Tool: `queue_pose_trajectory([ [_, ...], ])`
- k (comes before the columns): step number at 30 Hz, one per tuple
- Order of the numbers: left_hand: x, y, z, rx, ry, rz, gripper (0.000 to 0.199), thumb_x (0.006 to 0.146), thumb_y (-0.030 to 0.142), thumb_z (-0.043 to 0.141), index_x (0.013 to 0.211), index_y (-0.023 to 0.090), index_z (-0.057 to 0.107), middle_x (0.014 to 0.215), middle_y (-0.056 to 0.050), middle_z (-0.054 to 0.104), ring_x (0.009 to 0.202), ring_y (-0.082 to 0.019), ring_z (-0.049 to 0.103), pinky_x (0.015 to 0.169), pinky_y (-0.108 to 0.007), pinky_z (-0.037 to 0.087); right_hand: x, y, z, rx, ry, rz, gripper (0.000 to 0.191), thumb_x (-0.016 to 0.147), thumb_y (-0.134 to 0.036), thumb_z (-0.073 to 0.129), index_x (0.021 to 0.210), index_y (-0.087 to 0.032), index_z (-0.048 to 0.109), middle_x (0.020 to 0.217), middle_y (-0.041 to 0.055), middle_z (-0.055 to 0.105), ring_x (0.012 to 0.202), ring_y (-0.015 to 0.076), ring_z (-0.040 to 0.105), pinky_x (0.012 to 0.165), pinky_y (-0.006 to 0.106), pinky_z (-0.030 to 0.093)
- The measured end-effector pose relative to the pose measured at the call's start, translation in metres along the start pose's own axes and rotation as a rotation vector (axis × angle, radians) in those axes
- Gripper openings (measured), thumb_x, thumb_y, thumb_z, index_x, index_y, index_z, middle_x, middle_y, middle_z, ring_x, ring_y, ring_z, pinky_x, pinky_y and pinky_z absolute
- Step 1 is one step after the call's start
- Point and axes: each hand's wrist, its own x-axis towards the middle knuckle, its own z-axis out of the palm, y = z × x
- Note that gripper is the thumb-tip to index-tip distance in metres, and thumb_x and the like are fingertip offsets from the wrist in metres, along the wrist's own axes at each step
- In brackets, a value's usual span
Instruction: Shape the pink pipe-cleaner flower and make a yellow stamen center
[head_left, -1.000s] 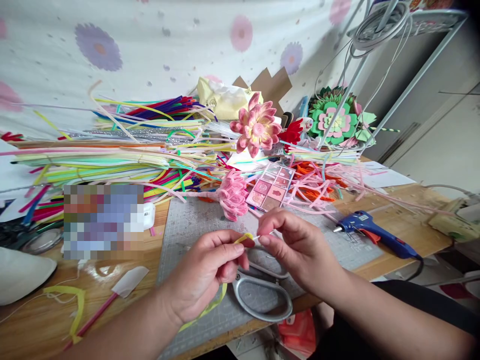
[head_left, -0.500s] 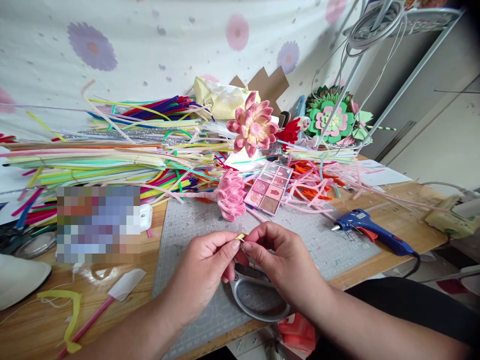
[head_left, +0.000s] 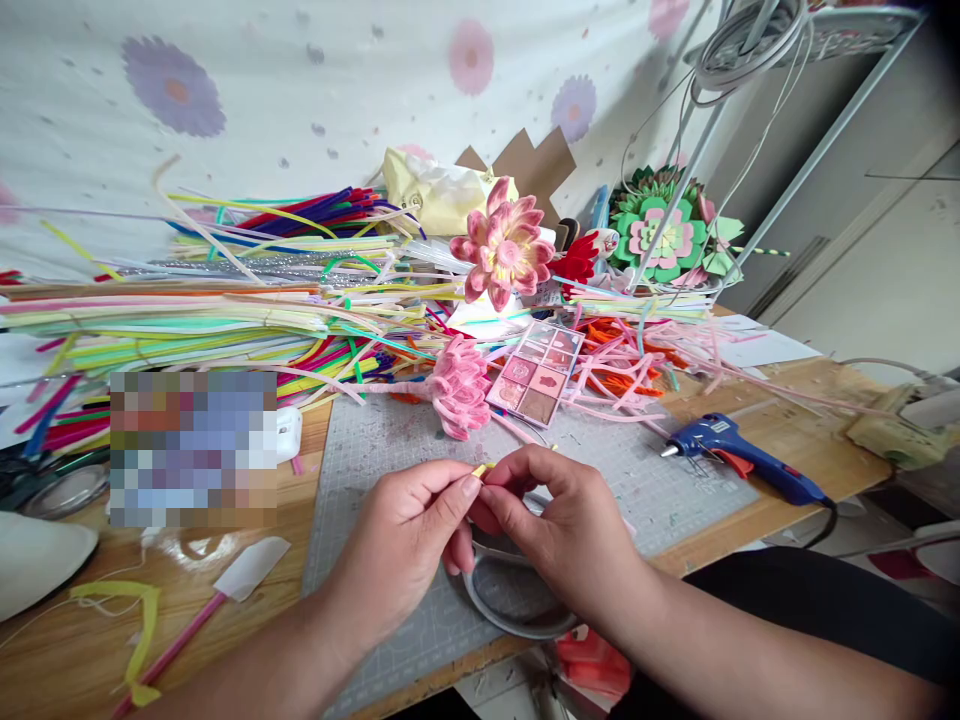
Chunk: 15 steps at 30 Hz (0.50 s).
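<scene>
Above the grey cutting mat [head_left: 360,450], my left hand [head_left: 420,520] pinches a small yellow piece [head_left: 482,470] between thumb and forefinger. My right hand [head_left: 559,510] meets it fingertip to fingertip, closed on the same yellow piece, most of which the fingers hide. Scissors with grey handles [head_left: 517,605] lie on the mat beneath my hands, partly covered by them. Just beyond, a pink fuzzy flower [head_left: 460,388] rests on its side, with a palette of pink and brown pans [head_left: 537,375] to its right.
A blue glue gun [head_left: 742,455] lies at the right. Bundles of coloured pipe cleaners [head_left: 187,310] fill the back left, and a pink and yellow flower [head_left: 504,245] stands behind the palette. A pink stick with a white tag [head_left: 251,568] and a yellow strip [head_left: 146,630] lie at the front left.
My hands stay together, and the right fingers have closed in a little over the yellow piece, so less of it shows. The view has shifted slightly.
</scene>
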Motion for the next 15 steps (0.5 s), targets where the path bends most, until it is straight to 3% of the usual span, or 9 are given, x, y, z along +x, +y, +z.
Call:
queue_pose_trajectory([
  [6,0.0,-0.002,-0.003,0.03,0.065,0.044,0.025,0.086,0.032,0.052,0.071,0.016,0.064,0.042,0.004,0.052,0.041,-0.01,0.048,0.044,-0.019,0.036,0.0,-0.001,-0.002,0.006,-0.021,-0.133,0.007,0.081,-0.02,0.062,0.075,-0.019,0.064,0.068,0.0004,0.067,0.064,0.0125,0.061,0.063,0.024,0.047],
  [8,0.002,-0.003,-0.005,-0.031,0.077,0.043,0.024,0.086,0.032,0.054,0.072,0.016,0.064,0.049,0.002,0.058,0.042,-0.009,0.048,0.043,-0.019,0.035,0.001,-0.004,-0.009,0.05,-0.024,-0.19,0.008,0.083,-0.021,0.063,0.075,-0.019,0.065,0.071,0.001,0.068,0.067,0.0125,0.061,0.065,0.024,0.047],
  [13,0.004,-0.003,-0.005,-0.251,0.087,-0.03,0.019,0.084,0.031,0.057,0.077,0.015,0.065,0.058,-0.002,0.065,0.041,-0.007,0.047,0.039,-0.017,0.031,-0.007,-0.007,-0.061,0.246,-0.146,-0.132,0.009,0.084,-0.032,0.066,0.082,-0.025,0.072,0.076,0.0021,0.068,0.07,0.0156,0.064,0.061,0.026,0.05],
  [15,0.005,-0.003,-0.004,-0.281,0.083,-0.046,0.02,0.083,0.03,0.059,0.073,0.013,0.065,0.057,-0.002,0.065,0.039,-0.006,0.045,0.038,-0.017,0.03,-0.017,-0.002,-0.09,0.222,-0.113,-0.139,0.017,0.086,-0.039,0.062,0.091,-0.026,0.072,0.076,0.0039,0.068,0.068,0.0179,0.064,0.059,0.029,0.052],
])
